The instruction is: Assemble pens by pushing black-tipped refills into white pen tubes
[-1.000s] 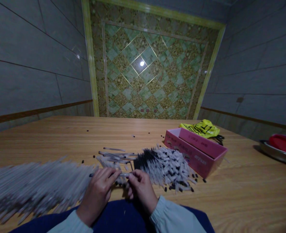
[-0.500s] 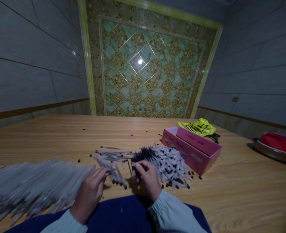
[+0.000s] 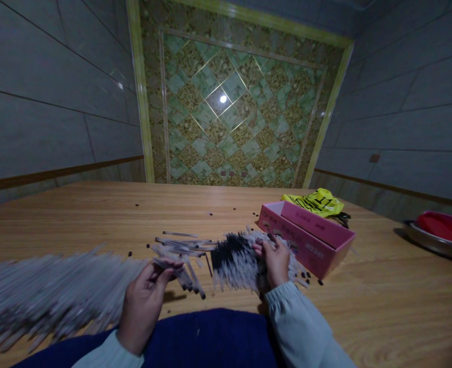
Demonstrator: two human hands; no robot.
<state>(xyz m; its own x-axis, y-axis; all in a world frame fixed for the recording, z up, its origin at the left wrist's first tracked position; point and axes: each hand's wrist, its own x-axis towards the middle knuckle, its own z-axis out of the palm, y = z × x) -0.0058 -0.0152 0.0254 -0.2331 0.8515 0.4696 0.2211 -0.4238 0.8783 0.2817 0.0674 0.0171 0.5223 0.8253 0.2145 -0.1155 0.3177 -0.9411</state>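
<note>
My left hand [image 3: 147, 294] pinches a thin translucent stick at the near side of a loose group of dark-tipped sticks [image 3: 183, 245]. Over the heap of short whitish pieces with black ends, my right hand [image 3: 275, 258] has its thumb and fingers closed round a small dark-ended piece. Left of that hand lies a bundle of sticks [image 3: 233, 260] with black tips. A large pile of long translucent sticks [image 3: 57, 286] spreads over the table's left side.
A pink open box [image 3: 306, 240] stands behind the heap, with a yellow bag [image 3: 317, 202] beyond it. At the far right is a metal tray [image 3: 432, 243] holding a red item. Small black bits dot the wooden table [image 3: 106, 209].
My right hand has moved right, from the black tips to over the heap of short pieces. My left hand has shifted slightly right and up, and turned. The view has shifted slightly.
</note>
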